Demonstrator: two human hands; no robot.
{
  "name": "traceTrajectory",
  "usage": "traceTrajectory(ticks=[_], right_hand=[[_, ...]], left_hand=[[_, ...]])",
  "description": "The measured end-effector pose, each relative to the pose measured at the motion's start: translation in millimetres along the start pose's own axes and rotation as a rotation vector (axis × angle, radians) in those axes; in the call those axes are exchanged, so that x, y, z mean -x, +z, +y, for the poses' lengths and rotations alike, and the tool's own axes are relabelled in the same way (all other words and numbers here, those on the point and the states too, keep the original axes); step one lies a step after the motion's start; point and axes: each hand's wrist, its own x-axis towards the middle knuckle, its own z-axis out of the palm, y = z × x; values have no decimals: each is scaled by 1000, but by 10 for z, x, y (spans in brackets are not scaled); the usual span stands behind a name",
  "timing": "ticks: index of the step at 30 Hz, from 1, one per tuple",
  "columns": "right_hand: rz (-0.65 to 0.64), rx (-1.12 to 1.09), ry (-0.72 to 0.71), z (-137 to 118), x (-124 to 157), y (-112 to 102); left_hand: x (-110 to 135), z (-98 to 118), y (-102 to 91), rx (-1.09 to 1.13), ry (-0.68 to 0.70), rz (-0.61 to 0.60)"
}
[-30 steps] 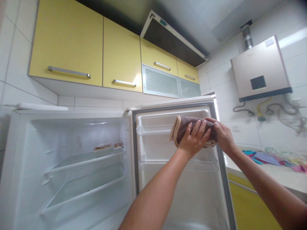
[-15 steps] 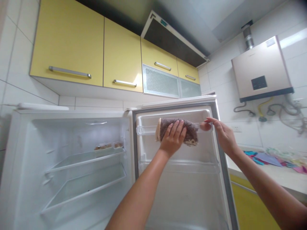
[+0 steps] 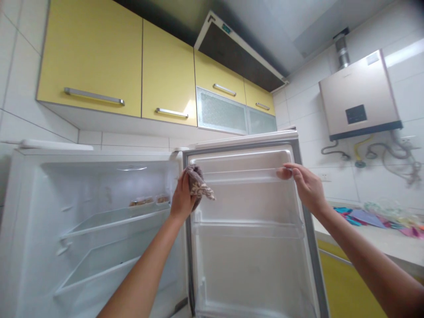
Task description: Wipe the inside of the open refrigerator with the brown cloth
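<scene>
My left hand (image 3: 183,197) is wrapped round a bunched brown cloth (image 3: 198,182) with a pale pattern. It presses the cloth at the hinge-side end of the upper clear door shelf (image 3: 241,176). At the other end of that shelf, my right hand (image 3: 306,184) grips the corner, with fingertips showing through the clear plastic. The shelf sits on the inside of the open fridge door (image 3: 248,265). A second clear door shelf (image 3: 248,230) lies below it. The cloth hides the near-hinge end of the upper shelf.
Left of the door stands the fridge interior with glass shelves (image 3: 109,221) and small food packs (image 3: 141,202). Yellow wall cabinets (image 3: 92,57) hang above, and a water heater (image 3: 359,97) is at right. Coloured cloths (image 3: 367,217) lie on the counter (image 3: 344,238).
My left hand has moved left with the cloth, from the middle of the upper door shelf to its hinge-side end. My right hand has stayed at the shelf's right corner.
</scene>
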Motion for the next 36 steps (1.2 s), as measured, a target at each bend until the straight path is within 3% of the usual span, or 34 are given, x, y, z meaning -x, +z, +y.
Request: traceTrajectory(ticks=[5,8,10,13,15,19,23,30,36], right_hand=[[-19,36,-15,24,-10,-2],[-24,45,-22,-2,-6,-7],[-16,39,-22,-32,1,-3],[-4,36,-23,-64,12,11],[-4,42,-34,-69,17,20],[-11,31,-37,-52,20,36],[-7,8,-26,-40,26,49],[13,-26,-11,-125,37,62],[74,-30,42,-195,47,143]], left_hand=[[-323,-41,-221,363,-341,-64],[-739,14,-342,256,-468,-62],[-1027,89,-382,51,-411,-178],[-1360,269,-360,-160,-190,-264],[-1495,430,-299,-268,-96,-339],[-1624,753,-138,-454,-67,-621],[-1692,891,-38,-445,-15,-767],[-1804,840,78,-350,51,-1052],[-1843,1042,225,-279,92,-1100]])
